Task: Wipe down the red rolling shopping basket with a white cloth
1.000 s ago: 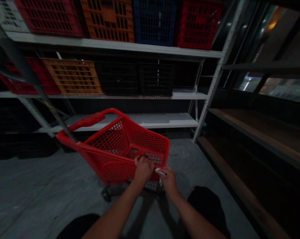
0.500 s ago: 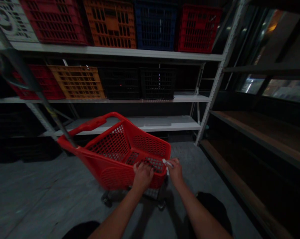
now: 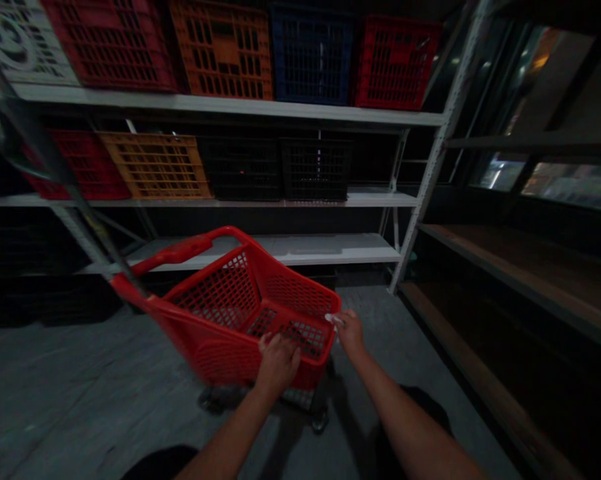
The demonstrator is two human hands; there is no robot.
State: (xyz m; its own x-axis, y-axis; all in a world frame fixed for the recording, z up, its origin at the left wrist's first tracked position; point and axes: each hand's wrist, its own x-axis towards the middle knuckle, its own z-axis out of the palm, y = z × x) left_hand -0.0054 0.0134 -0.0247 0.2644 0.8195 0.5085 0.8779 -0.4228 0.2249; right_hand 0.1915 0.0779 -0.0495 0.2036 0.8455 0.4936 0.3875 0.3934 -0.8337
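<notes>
A red plastic shopping cart [image 3: 220, 353] stands on the floor in front of me, its handle to the left. My left hand [image 3: 279, 360] is closed over the near side rim, fingers curled to the inside. At the cart's narrow right end, my right hand [image 3: 349, 330] pinches a small crumpled white cloth or tissue [image 3: 334, 320] against the rim. Blur hides exactly which it is. Mesh holes show in the cart's walls and bottom, and casters [image 3: 319, 421] show beneath it.
Behind the cart runs a white metal shelf rack [image 3: 300, 253] holding several plastic crates, among them an orange one [image 3: 223, 53] and a blue one [image 3: 313, 57]. A grey pole [image 3: 85, 200] slants across the cart's handle end. Brown shelves [image 3: 520, 287] flank the right side.
My left hand has slid a little left along the rim. The right hand with the white cloth or tissue has risen slightly, and the cart has shifted slightly left.
</notes>
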